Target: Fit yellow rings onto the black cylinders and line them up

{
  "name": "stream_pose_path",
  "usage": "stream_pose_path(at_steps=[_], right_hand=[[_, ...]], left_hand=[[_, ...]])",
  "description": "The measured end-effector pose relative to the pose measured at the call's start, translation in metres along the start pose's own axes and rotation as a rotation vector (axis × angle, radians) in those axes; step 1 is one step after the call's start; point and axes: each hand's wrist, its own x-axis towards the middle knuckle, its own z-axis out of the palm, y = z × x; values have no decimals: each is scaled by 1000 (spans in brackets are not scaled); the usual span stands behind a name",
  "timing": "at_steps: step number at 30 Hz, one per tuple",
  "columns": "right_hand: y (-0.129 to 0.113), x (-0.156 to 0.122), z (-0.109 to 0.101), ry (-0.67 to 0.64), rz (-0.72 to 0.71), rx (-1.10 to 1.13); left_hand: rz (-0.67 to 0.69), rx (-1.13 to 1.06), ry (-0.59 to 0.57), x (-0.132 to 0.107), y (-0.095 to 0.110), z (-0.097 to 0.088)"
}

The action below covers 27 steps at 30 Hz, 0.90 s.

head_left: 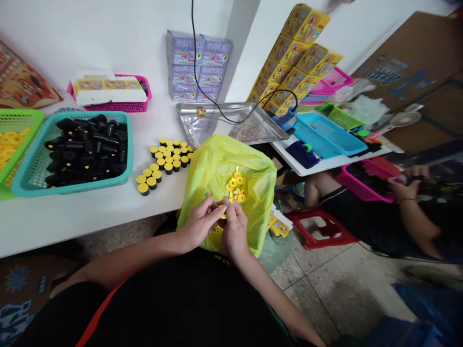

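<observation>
My left hand [200, 224] and my right hand [235, 229] meet over a basket lined with a yellow-green plastic bag [202, 166]. Between their pinched fingertips is a small yellow plastic piece [224, 216], mostly covered by the fingers. Just beyond my fingers, several yellow ring-shaped plastic parts [238, 194] lie in the bag. On the white table [159, 207] to the left stand several short black cylinders with yellow tops [168, 160], grouped close together.
A teal basket [74, 189] of black plastic parts stands left, beside a green basket [27, 114] of yellow pieces. Behind are a metal tray [231, 113], purple boxes [186, 50] and stacked yellow boxes [278, 62]. At right, a co-worker's hands [405, 188] are over a pink basket [361, 189].
</observation>
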Motion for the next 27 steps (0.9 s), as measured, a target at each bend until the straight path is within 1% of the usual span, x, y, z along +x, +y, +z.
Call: stream_pose_path(at_steps=[2, 5, 9, 11, 13, 15, 17, 19, 21, 23, 24, 25, 27], right_hand=[[0, -1, 1, -11, -7, -1], [-2, -4, -1, -80, 21, 29], [-8, -7, -2, -171, 48, 154], [-11, -7, 0, -164, 69, 209], [-15, -8, 5, -121, 87, 230], [-16, -7, 10, -71, 90, 211], [-15, -6, 12, -51, 96, 184], [-12, -3, 8, -74, 106, 180], [-9, -1, 0, -142, 99, 171], [-7, 1, -8, -217, 40, 127], [-7, 2, -12, -235, -14, 80], [-7, 2, -15, -233, -80, 19], [-8, 1, -18, -185, -231, -123]], left_hand=[[-9, -46, 8, 0, -1, 2], [-1, -61, 21, 2, -3, 0], [23, -35, 36, 1, -2, -4], [38, -13, 45, 0, -1, -3], [40, -12, 67, -2, 0, -1], [32, -40, 90, -1, 1, 2], [16, -87, 105, 1, 1, 4], [-1, -136, 116, 4, 2, 4], [-22, -165, 123, 6, 3, 2], [-62, -180, 129, 7, 6, -1], [-91, -190, 130, 6, 8, -3], [-121, -206, 129, 5, 9, -4], [-165, -251, 124, 4, 12, -5]])
